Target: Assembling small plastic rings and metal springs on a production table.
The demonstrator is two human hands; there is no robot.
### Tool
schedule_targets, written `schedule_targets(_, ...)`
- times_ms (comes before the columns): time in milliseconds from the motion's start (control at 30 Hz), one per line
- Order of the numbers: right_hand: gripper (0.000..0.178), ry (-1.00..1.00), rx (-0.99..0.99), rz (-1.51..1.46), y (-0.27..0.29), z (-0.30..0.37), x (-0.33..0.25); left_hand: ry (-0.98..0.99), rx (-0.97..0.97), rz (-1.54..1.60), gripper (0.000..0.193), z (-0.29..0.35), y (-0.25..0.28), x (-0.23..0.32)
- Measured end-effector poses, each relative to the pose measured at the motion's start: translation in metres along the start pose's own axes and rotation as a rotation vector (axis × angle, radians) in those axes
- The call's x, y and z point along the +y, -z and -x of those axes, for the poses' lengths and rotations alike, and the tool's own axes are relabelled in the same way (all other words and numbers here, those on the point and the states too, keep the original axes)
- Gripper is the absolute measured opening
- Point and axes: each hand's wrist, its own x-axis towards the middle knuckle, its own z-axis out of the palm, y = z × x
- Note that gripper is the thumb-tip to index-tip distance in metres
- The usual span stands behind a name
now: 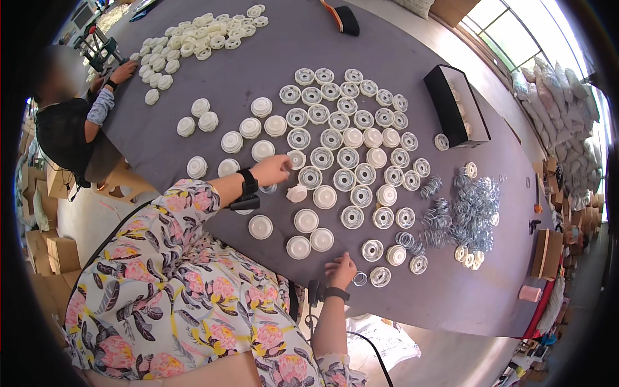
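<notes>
The white, round plastic cap (296,159) looks light, stiff and slightly slippery, best pinched by its rim. It lies on the grey desk (451,300) just right of our bent-fingered left hand (273,170); our right hand (340,269) curls beside a silvery wire coil (360,279). We cannot tell whether either grips.

Grey table (251,77) with white round parts (324,197), a brush (348,20), black box (443,106), springs (474,213) (probably metal, at the blurry far side).
</notes>
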Motion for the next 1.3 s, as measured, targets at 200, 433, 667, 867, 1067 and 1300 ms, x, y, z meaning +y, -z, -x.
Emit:
schedule_targets(200,0.034,0.000,0.002,-0.007,0.001,0.000,-0.001,-0.485,0.162,-0.498,0.030,0.017,-0.014,0.020)
schedule_targets(433,0.036,-0.027,-0.008,0.052,0.001,0.004,-0.006,-0.452,0.062,-0.769,0.046,0.025,-0.031,0.007)
schedule_targets(667,0.037,-0.025,-0.011,0.048,0.002,0.000,-0.003,-0.345,-0.090,-0.806,0.045,0.021,-0.021,0.008)
schedule_targets(867,0.037,-0.025,-0.006,0.043,0.001,0.003,-0.005,-0.464,0.136,-0.448,0.045,-0.009,-0.027,0.041)
schedule_targets(1067,0.037,-0.040,-0.005,0.049,0.001,0.001,-0.006,-0.336,0.058,-0.680,0.045,-0.021,-0.044,0.038)
schedule_targets(1300,0.037,-0.002,0.003,0.014,-0.001,0.001,-0.004,-0.246,0.178,-0.465,0.038,0.008,0.013,0.013)
